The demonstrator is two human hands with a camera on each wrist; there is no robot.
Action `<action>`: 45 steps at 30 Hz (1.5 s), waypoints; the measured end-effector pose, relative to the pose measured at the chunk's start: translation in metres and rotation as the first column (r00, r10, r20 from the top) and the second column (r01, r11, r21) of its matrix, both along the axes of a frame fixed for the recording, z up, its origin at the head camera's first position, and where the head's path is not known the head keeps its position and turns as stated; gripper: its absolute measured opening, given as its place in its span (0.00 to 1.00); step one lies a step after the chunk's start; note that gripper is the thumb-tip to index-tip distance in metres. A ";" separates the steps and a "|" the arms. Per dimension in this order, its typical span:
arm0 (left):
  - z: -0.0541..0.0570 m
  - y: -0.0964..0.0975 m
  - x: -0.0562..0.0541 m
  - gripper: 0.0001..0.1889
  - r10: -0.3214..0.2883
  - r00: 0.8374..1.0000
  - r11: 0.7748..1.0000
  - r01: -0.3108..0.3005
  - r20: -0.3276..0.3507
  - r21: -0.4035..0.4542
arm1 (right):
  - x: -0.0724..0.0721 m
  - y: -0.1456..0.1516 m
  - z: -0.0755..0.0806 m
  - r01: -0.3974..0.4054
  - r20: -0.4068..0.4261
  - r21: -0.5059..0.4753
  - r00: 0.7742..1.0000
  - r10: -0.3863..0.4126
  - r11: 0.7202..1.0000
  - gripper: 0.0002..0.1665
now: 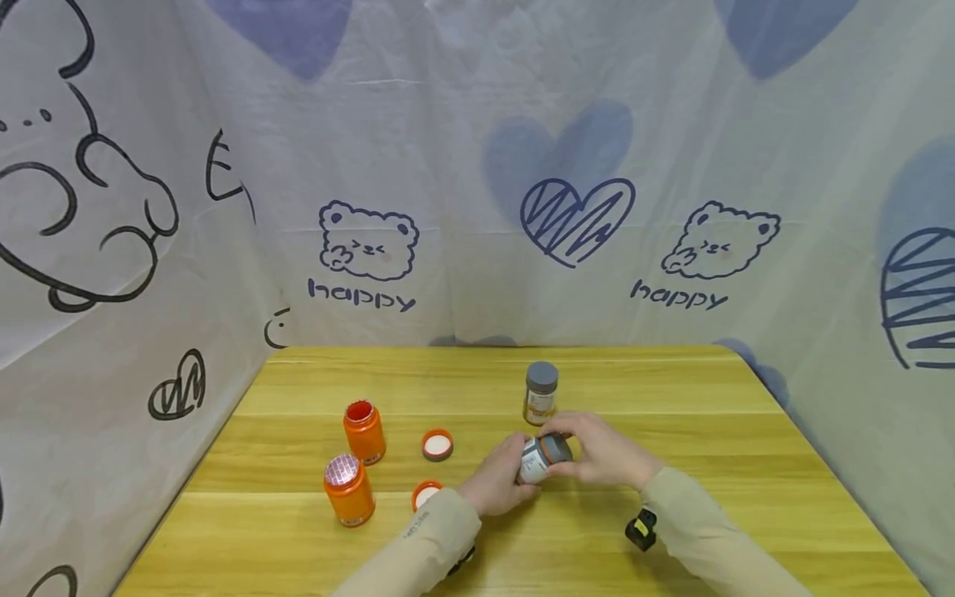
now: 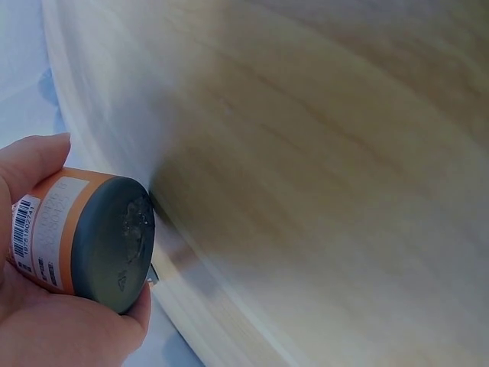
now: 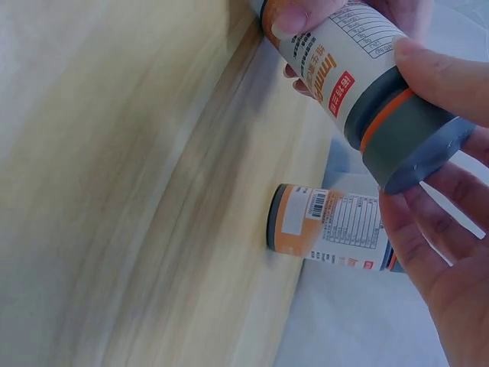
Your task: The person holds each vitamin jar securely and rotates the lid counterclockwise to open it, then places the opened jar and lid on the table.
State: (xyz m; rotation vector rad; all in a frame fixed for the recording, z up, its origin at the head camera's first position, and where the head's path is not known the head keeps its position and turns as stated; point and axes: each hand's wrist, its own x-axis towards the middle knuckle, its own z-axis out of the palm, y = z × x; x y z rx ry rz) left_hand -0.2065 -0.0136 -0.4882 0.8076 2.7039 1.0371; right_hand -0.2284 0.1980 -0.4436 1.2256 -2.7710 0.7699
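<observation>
My left hand grips the body of a supplement bottle with a white label, grey base and grey cap. It is tilted, its cap end toward the right. Thumb and fingers of my right hand pinch the cap, where a thin orange ring shows at the neck in the right wrist view. In the left wrist view the bottle's dark base faces the camera, with the left thumb and fingers around the body. Behind the hands a similar grey-capped bottle stands upright.
To the left stand an uncapped orange bottle and another orange bottle with a patterned seal over its mouth. Two caps, a farther cap and a nearer cap, lie with white insides up; the left sleeve partly covers the nearer one.
</observation>
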 end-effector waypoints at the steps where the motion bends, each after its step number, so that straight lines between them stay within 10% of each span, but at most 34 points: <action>1: 0.000 0.000 0.000 0.28 0.003 1.000 1.000 -0.003 0.005 -0.002 | 0.000 0.000 -0.001 0.000 -0.002 -0.005 1.000 0.000 1.000 0.24; 45: 0.003 0.000 0.001 0.29 0.009 1.000 1.000 -0.008 0.017 -0.004 | 0.008 -0.008 -0.004 0.070 0.018 -0.119 0.997 -0.069 0.990 0.24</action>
